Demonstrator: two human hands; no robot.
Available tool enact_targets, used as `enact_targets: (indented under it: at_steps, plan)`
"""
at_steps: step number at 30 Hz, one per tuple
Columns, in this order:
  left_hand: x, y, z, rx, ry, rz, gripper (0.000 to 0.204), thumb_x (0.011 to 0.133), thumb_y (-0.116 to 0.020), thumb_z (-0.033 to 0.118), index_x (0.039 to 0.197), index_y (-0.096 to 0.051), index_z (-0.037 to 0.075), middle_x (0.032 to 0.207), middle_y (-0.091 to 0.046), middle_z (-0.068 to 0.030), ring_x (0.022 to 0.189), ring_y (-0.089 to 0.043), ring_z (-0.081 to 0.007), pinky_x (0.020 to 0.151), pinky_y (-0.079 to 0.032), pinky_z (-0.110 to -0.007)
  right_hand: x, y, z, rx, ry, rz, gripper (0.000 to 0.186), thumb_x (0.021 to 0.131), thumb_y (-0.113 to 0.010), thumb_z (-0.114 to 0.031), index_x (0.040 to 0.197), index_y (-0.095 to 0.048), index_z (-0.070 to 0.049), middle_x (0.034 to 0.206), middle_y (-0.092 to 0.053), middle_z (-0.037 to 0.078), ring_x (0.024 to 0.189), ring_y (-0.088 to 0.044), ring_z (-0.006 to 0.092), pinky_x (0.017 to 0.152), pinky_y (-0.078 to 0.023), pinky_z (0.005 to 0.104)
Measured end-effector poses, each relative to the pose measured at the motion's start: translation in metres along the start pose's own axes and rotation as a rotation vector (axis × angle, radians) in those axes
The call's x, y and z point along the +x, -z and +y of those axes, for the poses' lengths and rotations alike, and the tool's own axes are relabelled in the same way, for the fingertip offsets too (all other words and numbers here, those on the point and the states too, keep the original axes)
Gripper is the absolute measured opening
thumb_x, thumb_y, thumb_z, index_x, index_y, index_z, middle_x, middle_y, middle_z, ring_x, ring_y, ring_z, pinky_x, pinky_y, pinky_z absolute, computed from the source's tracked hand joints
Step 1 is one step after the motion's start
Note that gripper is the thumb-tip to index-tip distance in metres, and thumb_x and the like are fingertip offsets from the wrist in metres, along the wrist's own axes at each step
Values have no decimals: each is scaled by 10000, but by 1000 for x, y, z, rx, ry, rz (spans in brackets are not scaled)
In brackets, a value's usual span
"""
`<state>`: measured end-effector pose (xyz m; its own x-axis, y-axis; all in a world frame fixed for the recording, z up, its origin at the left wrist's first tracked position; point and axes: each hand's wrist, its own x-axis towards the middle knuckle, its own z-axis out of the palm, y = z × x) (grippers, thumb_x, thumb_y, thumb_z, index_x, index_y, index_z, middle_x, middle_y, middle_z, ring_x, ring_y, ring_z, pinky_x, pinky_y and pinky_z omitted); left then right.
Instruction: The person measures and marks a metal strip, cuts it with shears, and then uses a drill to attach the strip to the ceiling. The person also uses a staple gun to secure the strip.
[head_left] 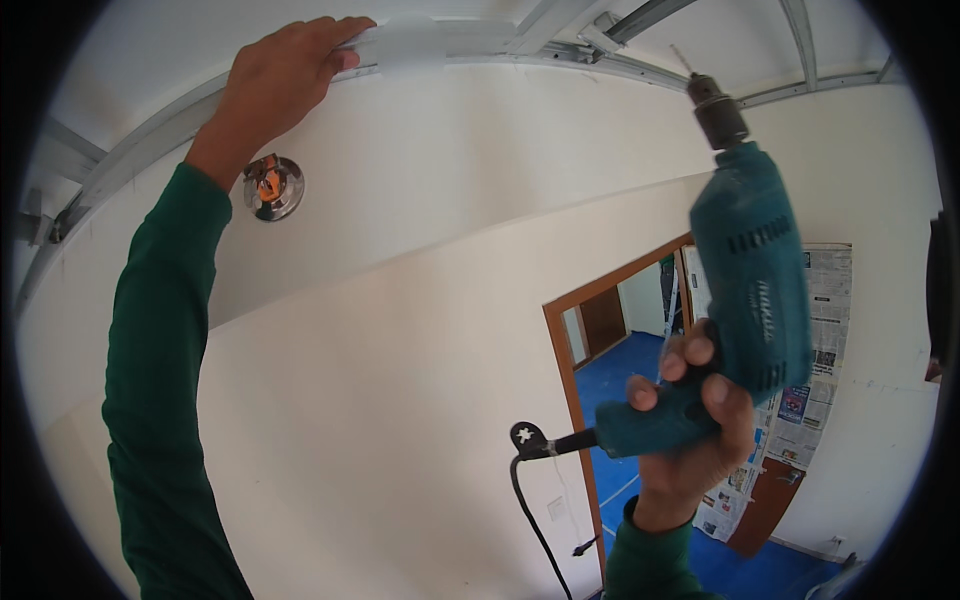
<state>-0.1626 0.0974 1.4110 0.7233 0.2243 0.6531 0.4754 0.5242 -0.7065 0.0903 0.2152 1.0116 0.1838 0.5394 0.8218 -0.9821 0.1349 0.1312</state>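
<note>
While L hand (290, 62) fingers pinch the metal track (480, 40) overhead, R hand (690, 435) fingers grip the drill (750, 250) at right, bit (681, 59) up, apart from track; best keep cord (573, 442) slack, L fingers clear of bit.

I count two hands (285, 75) (685, 475), one teal drill (750, 285), one black cord (575, 442), one round chrome fixture (288, 197), one door handle (789, 477).

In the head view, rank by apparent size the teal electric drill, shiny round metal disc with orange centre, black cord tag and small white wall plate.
1. Teal electric drill
2. Shiny metal disc
3. Black cord tag
4. White wall plate
The drill's nearness to the camera likely exaggerates its size.
</note>
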Motion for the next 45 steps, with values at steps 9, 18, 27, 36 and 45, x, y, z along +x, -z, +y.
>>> enact_targets:
  at_steps: [9,18,27,36,45]
  plan:
    - [14,-31,6,62,7,-40,413,1140,-656,382,1522,-728,241,1267,-839,-42,1124,-795,-277,935,-651,-431,24,1,40,19,-83,172,538,901,-729,-79,1409,-602,44,1088,-708,122,1009,-730,250,726,-692,412]
    - [22,-28,0,62,79,-189,467,1115,-682,417,1554,-692,256,1357,-817,-50,1149,-793,-291,963,-638,-436,45,5,64,-5,-118,214,490,921,-722,-82,1389,-621,22,1102,-692,110,1033,-709,234,716,-659,394]
    - [33,-2,-16,106,42,-319,653,939,-871,495,1488,-707,182,1253,-772,-60,1210,-748,-303,1020,-598,-460,115,2,114,128,-131,160,403,954,-728,-101,1341,-645,-26,1116,-690,71,1046,-697,192,780,-622,412]
    - [62,-7,-23,77,62,-454,750,882,-887,548,1446,-746,74,1450,-747,-160,1415,-656,-363,1214,-491,-494,136,18,148,195,-184,183,417,978,-789,-173,1363,-659,-81,1145,-739,25,1080,-706,151,813,-590,391]
    - [85,2,0,60,126,-619,602,904,-870,459,1393,-797,115,1282,-818,-105,1218,-766,-330,1038,-624,-471,135,12,149,230,-199,114,458,1006,-738,-117,1438,-603,-47,1147,-703,34,1081,-678,139,765,-629,340]
